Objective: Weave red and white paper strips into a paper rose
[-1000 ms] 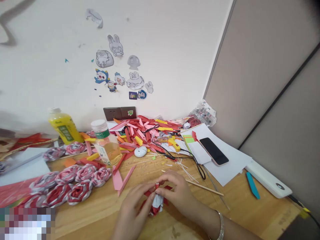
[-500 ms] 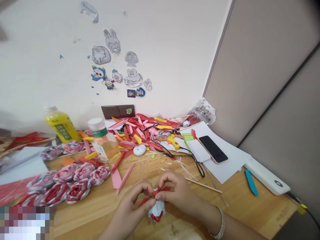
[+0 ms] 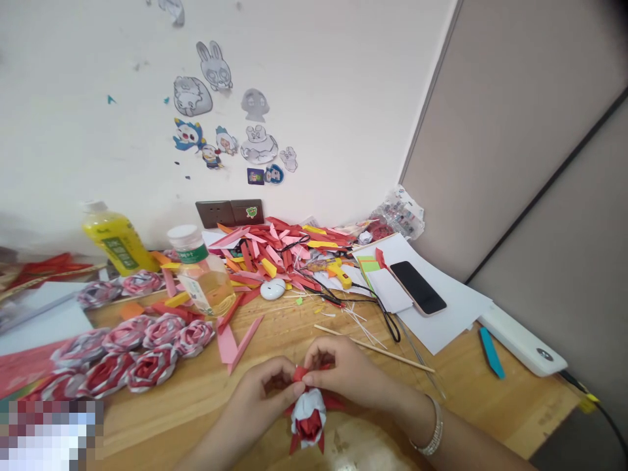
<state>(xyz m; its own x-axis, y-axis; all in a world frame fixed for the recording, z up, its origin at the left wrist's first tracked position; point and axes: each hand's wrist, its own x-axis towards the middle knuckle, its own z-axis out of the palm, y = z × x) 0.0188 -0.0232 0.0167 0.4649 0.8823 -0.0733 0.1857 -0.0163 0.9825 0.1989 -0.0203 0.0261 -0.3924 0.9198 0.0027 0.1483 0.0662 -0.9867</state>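
Note:
Between my hands is a red and white folded paper flower [image 3: 309, 420], its rosette facing up toward me and red pointed strips sticking out around it. My left hand [image 3: 269, 390] pinches the flower's far side from the left, thumb against forefinger. From the right, my right hand [image 3: 338, 371] closes on the same red paper fold, its thumb close to the left thumb tip. The fingers hide part of the red strips. To the left lie several finished paper roses [image 3: 152, 367] in red, pink and white.
Behind is a heap of folded paper strips [image 3: 275, 252] with a yellow glue gun [image 3: 339, 273]. A drink bottle [image 3: 203, 278], a white earphone case [image 3: 273, 289], a wooden stick [image 3: 377, 348], a phone [image 3: 418, 288] and a white power strip [image 3: 523, 347] lie around.
The flower has tilted so its red and white rosette now shows more fully. Both hands still pinch it, fingers slightly shifted. The view has dipped a little.

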